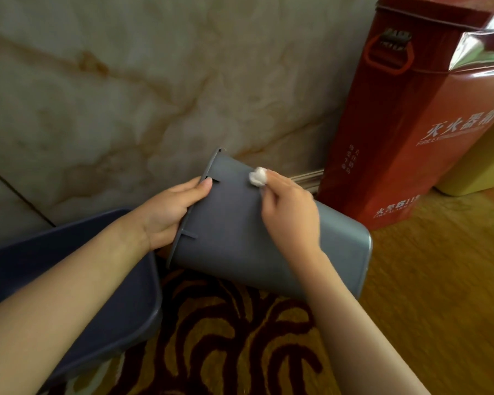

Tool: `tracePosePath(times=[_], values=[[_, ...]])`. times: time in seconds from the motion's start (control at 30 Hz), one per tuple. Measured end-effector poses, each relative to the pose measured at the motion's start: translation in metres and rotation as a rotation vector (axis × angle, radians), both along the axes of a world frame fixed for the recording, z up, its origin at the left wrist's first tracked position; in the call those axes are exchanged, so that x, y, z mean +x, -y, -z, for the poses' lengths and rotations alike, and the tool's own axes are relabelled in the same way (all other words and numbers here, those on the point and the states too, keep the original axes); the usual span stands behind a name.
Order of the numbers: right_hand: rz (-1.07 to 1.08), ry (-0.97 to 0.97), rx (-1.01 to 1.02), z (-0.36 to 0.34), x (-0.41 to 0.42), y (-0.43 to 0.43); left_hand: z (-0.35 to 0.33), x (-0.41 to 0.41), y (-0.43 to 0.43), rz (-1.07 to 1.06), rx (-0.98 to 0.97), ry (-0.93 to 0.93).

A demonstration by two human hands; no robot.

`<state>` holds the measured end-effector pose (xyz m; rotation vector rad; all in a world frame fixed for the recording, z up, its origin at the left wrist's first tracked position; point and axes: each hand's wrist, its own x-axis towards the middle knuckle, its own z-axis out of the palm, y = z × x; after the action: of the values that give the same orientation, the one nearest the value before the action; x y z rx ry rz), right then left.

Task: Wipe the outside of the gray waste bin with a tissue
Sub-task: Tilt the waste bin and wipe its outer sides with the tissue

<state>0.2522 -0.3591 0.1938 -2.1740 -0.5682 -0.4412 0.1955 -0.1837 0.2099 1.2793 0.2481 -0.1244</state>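
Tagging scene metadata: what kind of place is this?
Probably an indoor room or lobby corner, at floor level: patterned carpet, marble-look wall, and a red fire extinguisher box standing against it.

1. A marbled beige wall point(126, 89) with rust-coloured veins was seen behind.
2. The floor was covered by a golden carpet point(226, 337) patterned in dark red swirls.
3. A red fire-extinguisher box point(405, 143) was stood against the wall, with what may have been a yellow container point(479, 166) beside it.
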Motion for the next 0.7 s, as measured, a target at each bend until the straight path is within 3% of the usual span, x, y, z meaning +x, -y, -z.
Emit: tracePosePath(times=[0.1,0.27,0.4,0.47,0.6,0.7], values=[[0.184,-0.114,0.006,0.029,0.007,0.056,-0.001,0.0,-0.002,0.003,0.025,-0.01],[0.442,-0.219,0.19,0.079,-0.008,0.132,-0.008,0.004,0.007,0.017,0.095,0.008],[0.509,-0.091,0.297,0.079,-0.028,0.131,-0.012,0.009,0.01,0.011,0.12,0.013],[0.408,0.075,0.232,0.069,-0.042,0.101,-0.013,0.011,0.011,-0.012,0.112,0.014],[-0.085,0.209,-0.026,0.057,-0.075,0.017,-0.016,0.016,0.019,-0.065,0.093,0.007],[-0.157,0.3,-0.087,0.069,-0.071,0.007,-0.016,0.018,0.02,-0.102,0.115,0.006]])
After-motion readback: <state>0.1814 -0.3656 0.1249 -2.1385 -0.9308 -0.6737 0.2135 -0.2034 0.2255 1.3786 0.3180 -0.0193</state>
